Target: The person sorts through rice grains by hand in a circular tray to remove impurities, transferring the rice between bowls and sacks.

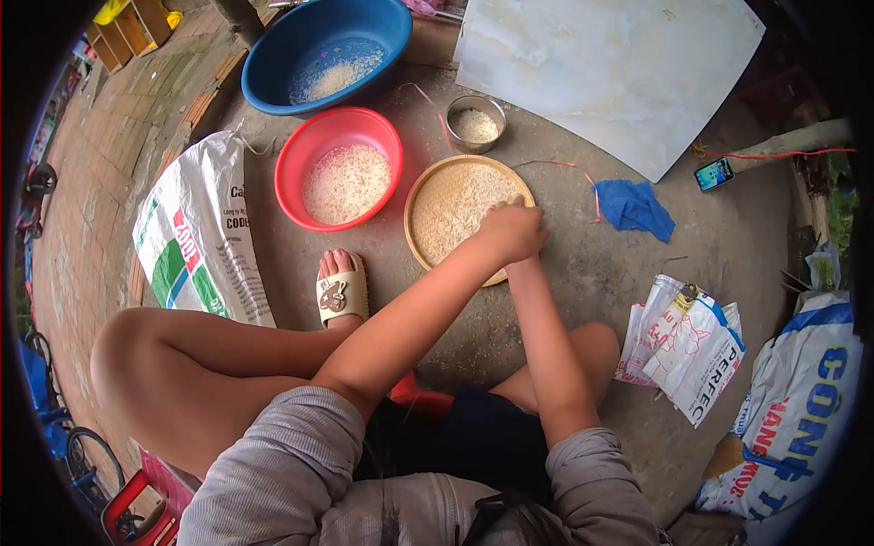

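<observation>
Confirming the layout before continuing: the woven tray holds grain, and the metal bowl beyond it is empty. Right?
Not quite: the metal bowl isn't empty; the head view shows grain inside it. The woven tray does hold grain.

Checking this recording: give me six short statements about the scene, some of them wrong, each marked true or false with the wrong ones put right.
1. The left hand is over the right side of the tray. True.
2. The red basin holds pale grains. True.
3. The blue basin is bare inside. False: grains lie in it too.
4. The bowl stands between the two basins. False: it stands to the right of both in the picture.
5. The phone has its screen lit. True.
6. The cloth lies in the tray. False: it lies on the floor, to the right of the tray.
</observation>
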A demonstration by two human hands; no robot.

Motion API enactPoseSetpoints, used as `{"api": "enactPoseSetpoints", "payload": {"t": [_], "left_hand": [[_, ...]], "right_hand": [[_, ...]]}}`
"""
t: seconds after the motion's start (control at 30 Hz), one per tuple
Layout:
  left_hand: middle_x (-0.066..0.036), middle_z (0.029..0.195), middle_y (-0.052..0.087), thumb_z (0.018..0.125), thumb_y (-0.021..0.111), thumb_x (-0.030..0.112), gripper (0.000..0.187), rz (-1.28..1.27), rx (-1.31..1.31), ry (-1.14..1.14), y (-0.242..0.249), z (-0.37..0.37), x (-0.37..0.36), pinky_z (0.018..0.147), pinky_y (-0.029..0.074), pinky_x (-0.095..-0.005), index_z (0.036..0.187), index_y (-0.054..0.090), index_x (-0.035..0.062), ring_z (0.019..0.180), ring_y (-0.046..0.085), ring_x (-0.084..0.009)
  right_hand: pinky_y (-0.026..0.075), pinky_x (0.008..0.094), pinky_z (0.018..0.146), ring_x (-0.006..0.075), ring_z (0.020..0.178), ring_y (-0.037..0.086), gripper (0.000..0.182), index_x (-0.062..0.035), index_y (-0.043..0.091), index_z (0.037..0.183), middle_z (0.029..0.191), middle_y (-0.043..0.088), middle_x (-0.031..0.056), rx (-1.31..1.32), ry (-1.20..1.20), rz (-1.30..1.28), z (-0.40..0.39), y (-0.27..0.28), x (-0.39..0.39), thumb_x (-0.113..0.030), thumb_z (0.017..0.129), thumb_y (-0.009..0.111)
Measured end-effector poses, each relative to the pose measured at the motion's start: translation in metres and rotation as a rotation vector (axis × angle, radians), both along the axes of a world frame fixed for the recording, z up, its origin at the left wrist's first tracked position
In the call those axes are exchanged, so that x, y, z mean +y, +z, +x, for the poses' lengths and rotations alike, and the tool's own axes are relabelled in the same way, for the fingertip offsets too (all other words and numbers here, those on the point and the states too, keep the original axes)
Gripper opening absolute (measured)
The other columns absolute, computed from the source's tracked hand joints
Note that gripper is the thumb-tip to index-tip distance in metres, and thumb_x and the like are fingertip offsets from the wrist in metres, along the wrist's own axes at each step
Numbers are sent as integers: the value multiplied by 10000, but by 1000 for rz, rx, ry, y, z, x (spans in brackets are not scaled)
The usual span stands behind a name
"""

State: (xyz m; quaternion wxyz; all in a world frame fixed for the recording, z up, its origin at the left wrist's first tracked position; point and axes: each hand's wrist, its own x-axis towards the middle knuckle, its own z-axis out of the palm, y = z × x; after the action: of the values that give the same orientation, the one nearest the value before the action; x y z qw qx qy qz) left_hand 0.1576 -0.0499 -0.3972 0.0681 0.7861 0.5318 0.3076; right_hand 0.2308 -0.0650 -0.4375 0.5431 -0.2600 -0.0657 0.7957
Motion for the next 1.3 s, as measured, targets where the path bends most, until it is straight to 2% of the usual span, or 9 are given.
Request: {"api": "enactPoseSetpoints", "payload": {"t": [0.07,0.17,0.27,0.43,0.63,0.77,0.97,1.03,1.3], "left_hand": [[-185,793,621,832,505,286,310,-456,-171,-230,197,-14,-22,682,482,-426,748,638,19,753,604,-341],[-123,592,535,807,543,290,350,-7,-374,-455,299,-8,-76,512,441,-433,572,521,32,574,548,-319],[-37,520,454,714,559,212,199,172,-610,-675,365,-19,-146,444,371,-344,558,523,94,490,478,-198],[6,590,488,644,699,149,119,660,-836,-815,375,-36,-166,343,333,-238,620,590,109,507,498,-130],[11,509,405,633,679,23,203,1101,-1190,-147,406,-24,-203,380,308,-226,533,509,69,434,423,-109],[20,470,393,694,655,18,278,794,-493,-649,423,-98,-231,356,312,-199,499,464,73,394,390,-107],[21,490,340,783,517,268,319,1257,-725,-510,402,-88,-220,495,263,-266,509,455,117,501,299,-105],[-42,541,423,669,527,157,150,1028,-955,-253,408,-91,-218,441,283,-290,548,490,78,506,412,-178],[10,432,372,863,545,95,394,1017,-1301,270,364,-131,-100,412,218,-214,484,450,43,401,302,-40]], "right_hand": [[398,370,972,277,1057,472,378,106,400,1141,1112,463,183,-78,10,178,-1,10,-3,-205,944,314],[488,334,872,251,971,525,284,113,454,1048,1044,499,170,-9,-85,-457,-13,44,12,-129,927,369],[511,321,839,242,932,540,282,97,478,1025,987,520,160,-35,-23,-397,-16,45,8,-145,936,364],[512,327,842,242,892,550,270,103,494,987,970,519,167,-117,-23,-393,-19,78,-9,-127,928,364],[518,325,829,250,893,552,272,112,493,985,968,521,168,-97,-105,-368,-9,101,-20,-128,920,383],[524,323,812,249,877,558,244,107,499,972,947,532,171,-46,-133,-328,-13,113,-26,-92,900,376],[527,321,806,250,877,555,240,111,496,967,943,530,168,21,-151,-358,-28,141,-34,-90,902,382],[527,320,810,250,885,559,233,110,488,984,959,528,171,51,-163,-340,-24,155,-33,-85,903,389],[522,332,857,251,907,566,225,125,506,963,962,530,175,10,-169,-257,-17,131,-12,-66,893,409]]}}
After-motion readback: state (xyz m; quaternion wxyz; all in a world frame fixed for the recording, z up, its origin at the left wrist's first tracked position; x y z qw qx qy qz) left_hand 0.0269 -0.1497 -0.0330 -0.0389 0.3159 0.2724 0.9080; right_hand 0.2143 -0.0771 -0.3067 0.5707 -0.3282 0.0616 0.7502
